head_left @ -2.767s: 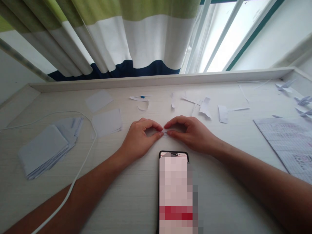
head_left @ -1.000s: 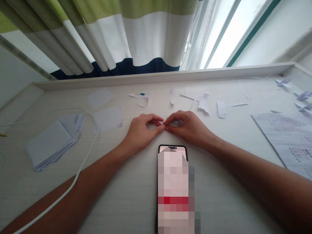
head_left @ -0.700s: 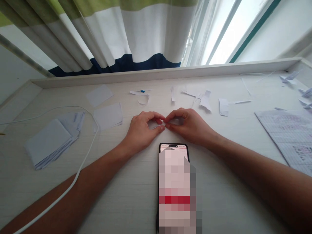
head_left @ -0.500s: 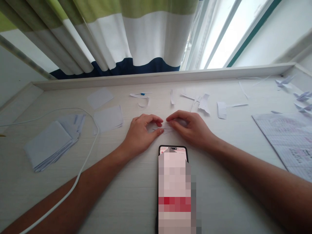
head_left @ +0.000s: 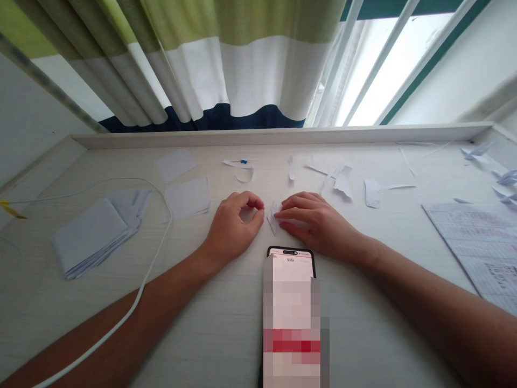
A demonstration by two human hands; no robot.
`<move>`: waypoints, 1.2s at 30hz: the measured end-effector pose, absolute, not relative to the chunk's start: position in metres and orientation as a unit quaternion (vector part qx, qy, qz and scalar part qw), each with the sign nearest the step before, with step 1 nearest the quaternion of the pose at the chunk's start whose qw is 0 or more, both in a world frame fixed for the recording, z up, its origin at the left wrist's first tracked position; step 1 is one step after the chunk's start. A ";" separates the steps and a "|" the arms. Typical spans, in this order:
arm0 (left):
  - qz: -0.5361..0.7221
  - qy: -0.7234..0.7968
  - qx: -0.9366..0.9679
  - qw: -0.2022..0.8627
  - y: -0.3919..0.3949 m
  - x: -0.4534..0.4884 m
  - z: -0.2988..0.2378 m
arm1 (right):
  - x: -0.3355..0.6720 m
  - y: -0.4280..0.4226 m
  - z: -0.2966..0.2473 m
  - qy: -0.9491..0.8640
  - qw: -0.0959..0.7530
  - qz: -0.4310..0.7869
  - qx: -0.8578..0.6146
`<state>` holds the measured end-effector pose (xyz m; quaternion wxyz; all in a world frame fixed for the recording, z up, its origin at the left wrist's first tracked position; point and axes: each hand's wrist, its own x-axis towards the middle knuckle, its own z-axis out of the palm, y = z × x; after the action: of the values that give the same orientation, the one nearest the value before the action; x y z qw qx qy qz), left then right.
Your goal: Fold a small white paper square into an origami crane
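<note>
A small folded white paper piece (head_left: 273, 217) stands on the pale desk (head_left: 226, 323) between my two hands. My right hand (head_left: 319, 223) pinches its right side with thumb and fingers pressed together. My left hand (head_left: 234, 226) rests on the desk just left of the piece, its fingers curled into a loose ring and its thumb tip close to the paper. Whether it touches the paper I cannot tell. A phone (head_left: 291, 318) lies screen up right below both hands.
A stack of white paper squares (head_left: 95, 231) lies at the left, with two more squares (head_left: 188, 196) nearer. A white cable (head_left: 133, 302) curves over the left side. Torn scraps (head_left: 343, 180) litter the back. A printed sheet (head_left: 480, 248) lies right. A raised ledge (head_left: 283, 134) and curtain bound the far edge.
My hands have drawn slightly apart. The paper piece, pinched flat between both hands before, now stands up at my right fingertips, and my left fingers have curled away from it.
</note>
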<state>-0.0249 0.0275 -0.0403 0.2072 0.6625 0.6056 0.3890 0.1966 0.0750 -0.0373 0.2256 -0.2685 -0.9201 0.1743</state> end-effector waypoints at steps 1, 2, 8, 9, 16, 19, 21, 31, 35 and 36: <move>0.378 0.589 0.684 0.204 0.027 -0.025 -0.041 | 0.197 0.075 -0.037 -0.919 0.229 0.174 -0.270; 0.367 0.573 0.705 0.202 0.027 -0.025 -0.042 | 0.197 0.075 -0.037 -0.917 0.232 0.175 -0.272; 0.331 0.544 0.747 0.189 0.028 -0.027 -0.047 | 0.199 0.077 -0.036 -0.912 0.219 0.206 -0.279; 0.328 0.545 0.749 0.186 0.028 -0.027 -0.047 | 0.200 0.078 -0.036 -0.912 0.218 0.212 -0.277; 0.312 0.538 0.767 0.156 0.024 -0.025 -0.044 | 0.204 0.082 -0.035 -0.924 0.226 0.171 -0.258; 0.302 0.527 0.779 0.154 0.024 -0.027 -0.043 | 0.203 0.079 -0.036 -0.938 0.219 0.127 -0.236; 0.305 0.519 0.784 0.153 0.025 -0.028 -0.044 | 0.202 0.077 -0.035 -0.945 0.211 0.097 -0.230; 0.294 0.475 0.817 0.141 0.028 -0.034 -0.046 | 0.202 0.078 -0.035 -0.947 0.207 0.109 -0.222; 0.290 0.475 0.819 0.138 0.027 -0.033 -0.043 | 0.201 0.079 -0.037 -0.941 0.212 0.134 -0.228; 0.295 0.475 0.818 0.138 0.026 -0.032 -0.043 | 0.200 0.079 -0.038 -0.940 0.211 0.142 -0.229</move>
<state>-0.0321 0.0263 -0.0429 0.1377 0.8178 0.4747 0.2947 0.2004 0.0794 -0.0376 0.2111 -0.2290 -0.9396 0.1418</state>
